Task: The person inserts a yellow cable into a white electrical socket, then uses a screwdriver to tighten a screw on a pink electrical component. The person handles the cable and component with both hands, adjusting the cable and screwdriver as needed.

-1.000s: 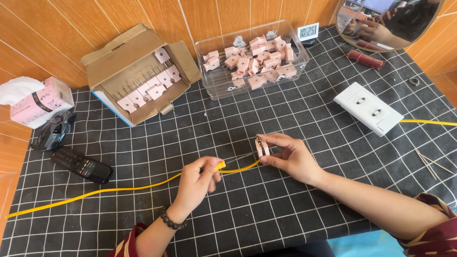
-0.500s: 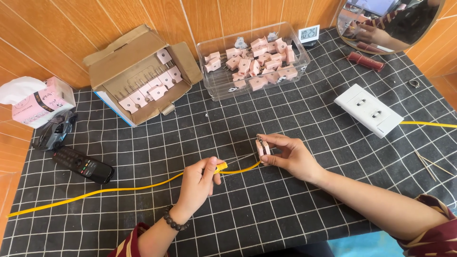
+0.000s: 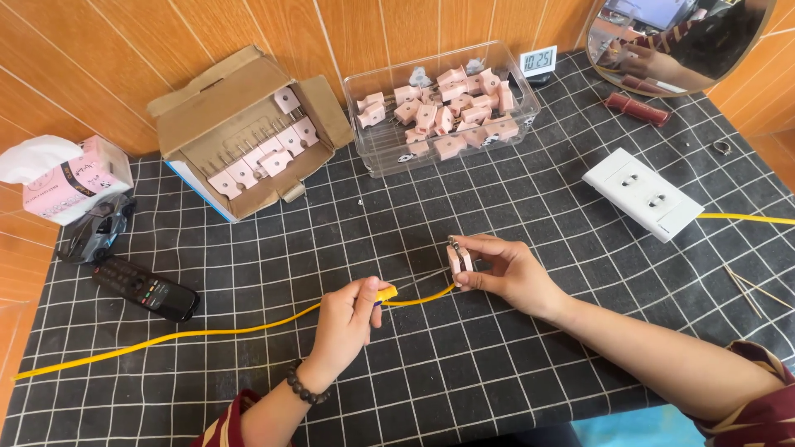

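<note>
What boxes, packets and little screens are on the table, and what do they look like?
Cardboard box: back left, brown, flaps open, pink plug parts in rows inside.
Clear plastic tub: back middle, rectangular, heaped with pink plugs.
Tissue pack: far left edge, pink with a dark band, white tissue sticking out.
Small digital clock: behind the tub, white frame, pale screen with dark digits.
Remote control: left, black, coloured buttons.

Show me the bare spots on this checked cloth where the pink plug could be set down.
Bare cloth lies between the open cardboard box and the hands, left and right. Another patch sits between the clear plastic tub of pink plugs and the white socket strip. The near edge under the yellow cable is free too. The far left, by the black remote, is crowded.
</note>
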